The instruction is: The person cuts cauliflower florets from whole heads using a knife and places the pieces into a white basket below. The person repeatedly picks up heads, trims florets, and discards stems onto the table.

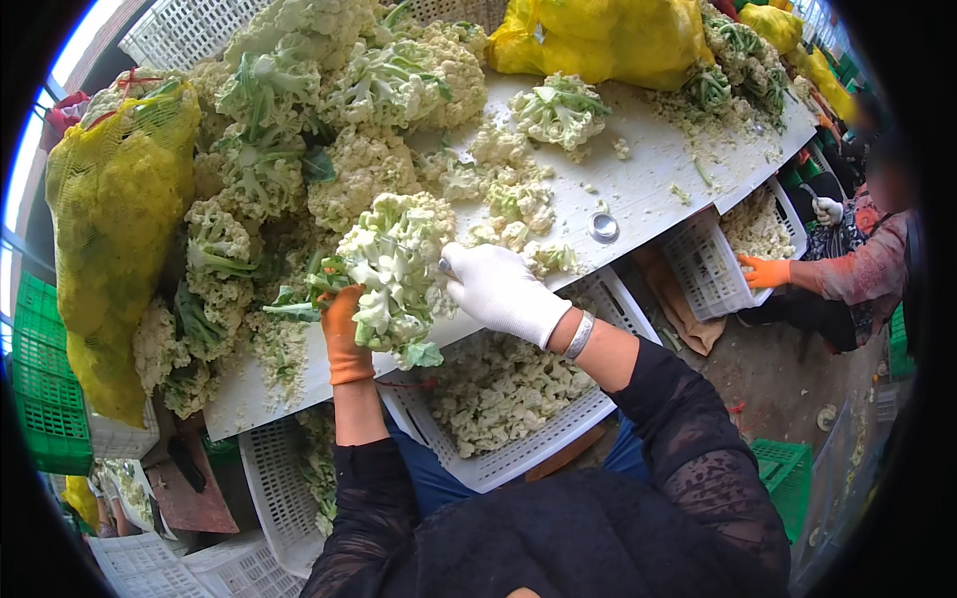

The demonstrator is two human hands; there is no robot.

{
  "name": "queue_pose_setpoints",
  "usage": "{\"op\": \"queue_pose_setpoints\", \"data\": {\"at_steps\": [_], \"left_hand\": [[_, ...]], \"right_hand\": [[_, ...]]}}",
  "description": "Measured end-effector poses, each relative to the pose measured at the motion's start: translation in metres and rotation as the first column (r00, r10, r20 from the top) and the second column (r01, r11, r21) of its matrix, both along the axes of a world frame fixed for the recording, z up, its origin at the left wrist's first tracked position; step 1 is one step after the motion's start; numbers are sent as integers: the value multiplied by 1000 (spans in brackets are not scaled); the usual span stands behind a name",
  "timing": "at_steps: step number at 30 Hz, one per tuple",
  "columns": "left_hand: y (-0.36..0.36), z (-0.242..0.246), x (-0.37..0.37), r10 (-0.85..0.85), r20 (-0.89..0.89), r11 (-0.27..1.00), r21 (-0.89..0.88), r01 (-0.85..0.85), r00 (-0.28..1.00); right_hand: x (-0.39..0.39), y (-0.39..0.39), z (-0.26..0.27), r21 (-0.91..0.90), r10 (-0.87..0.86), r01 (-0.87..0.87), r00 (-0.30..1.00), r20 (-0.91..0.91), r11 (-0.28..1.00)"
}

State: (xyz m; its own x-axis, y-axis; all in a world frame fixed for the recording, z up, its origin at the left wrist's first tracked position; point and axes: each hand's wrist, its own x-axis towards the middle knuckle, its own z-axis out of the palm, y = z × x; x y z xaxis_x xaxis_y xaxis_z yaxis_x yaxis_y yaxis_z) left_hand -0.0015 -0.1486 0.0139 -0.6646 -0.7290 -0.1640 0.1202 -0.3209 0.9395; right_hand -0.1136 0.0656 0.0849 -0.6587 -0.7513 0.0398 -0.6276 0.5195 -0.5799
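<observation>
My left hand (347,336), in an orange glove, grips the green stem end of a cauliflower head (396,261) above the near edge of the white table (635,194). In a white knit glove, my right hand (502,290) is closed on a small tool with a metal end (446,265) at the head's right side; the glove hides most of the tool, so its kind cannot be told. Loose florets (516,202) lie on the table beyond my hands. Below the edge, a white plastic crate (546,441) holds many cut florets (508,396).
Cauliflower heads (374,172) are piled left and behind. Yellow mesh sacks (123,239) stand left and at the back. Another white crate (280,478) with trimmings is at lower left. At right, a person with an orange glove (764,271) touches a crate of florets (706,269).
</observation>
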Motion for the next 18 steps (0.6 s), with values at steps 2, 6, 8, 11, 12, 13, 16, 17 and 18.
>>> {"op": "queue_pose_setpoints", "data": {"at_steps": [2, 6, 8, 11, 12, 13, 16, 17, 18], "left_hand": [[-7, -7, 2, -16, 19, 1000, -7, 17, 1000], [-6, -8, -1, -26, 51, 991, -126, 33, 998], [-1, -2, -5, -17, 21, 988, -151, 20, 1000], [-1, -3, -8, -35, -66, 971, -239, 18, 997], [-4, -5, -7, -43, -61, 955, -295, 23, 997], [-1, -2, -9, -60, -57, 937, -348, 37, 997], [4, -4, -9, -41, -61, 877, -480, 7, 997], [4, -6, -10, -24, -87, 888, -459, -18, 996], [1, -6, -9, -15, -66, 828, -560, -24, 998]], "right_hand": [[0, -5, -1, 1, 7, -7, 1000, -24, 1000], [-12, -9, -6, 1, 35, -35, 999, 7, 999], [-14, -17, -18, -2, 14, -14, 1000, 9, 1000], [-11, -38, -22, 35, 19, -19, 1000, 2, 999], [-13, -47, -26, 49, 30, -30, 1000, 6, 998], [-16, -53, -28, 65, 31, -32, 999, 9, 997], [-21, -63, -31, 89, 41, -41, 999, -2, 995], [-22, -65, -32, 77, 45, -44, 999, -12, 996], [-25, -63, -27, 76, 61, -62, 998, 14, 995]]}}
